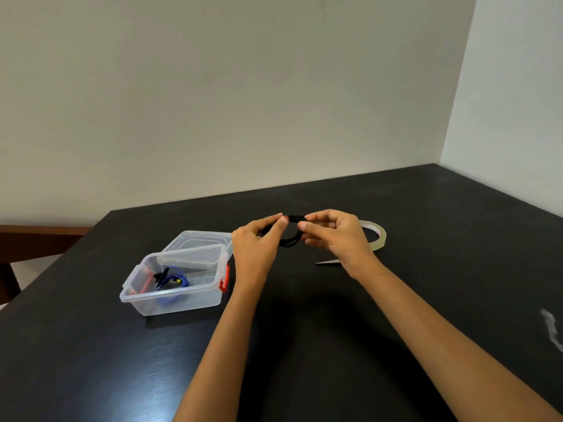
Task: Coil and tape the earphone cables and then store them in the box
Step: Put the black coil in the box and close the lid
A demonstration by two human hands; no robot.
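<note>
A coiled black earphone cable (pixel 292 236) is held up above the dark table, between both hands. My left hand (pixel 256 242) pinches the coil's left side with thumb and forefinger. My right hand (pixel 333 239) pinches its top right with curled fingers. A clear plastic box (pixel 173 295) with red latches stands open at the left, and a coiled blue cable (pixel 172 283) lies inside it. A roll of clear tape (pixel 376 236) lies flat just behind my right hand.
The box's clear lid (pixel 198 239) leans behind the box. A thin dark pointed object (pixel 329 262) lies on the black table (pixel 426 269) under my right wrist. A crumpled clear scrap (pixel 553 330) sits near the right edge. Walls close the back and right.
</note>
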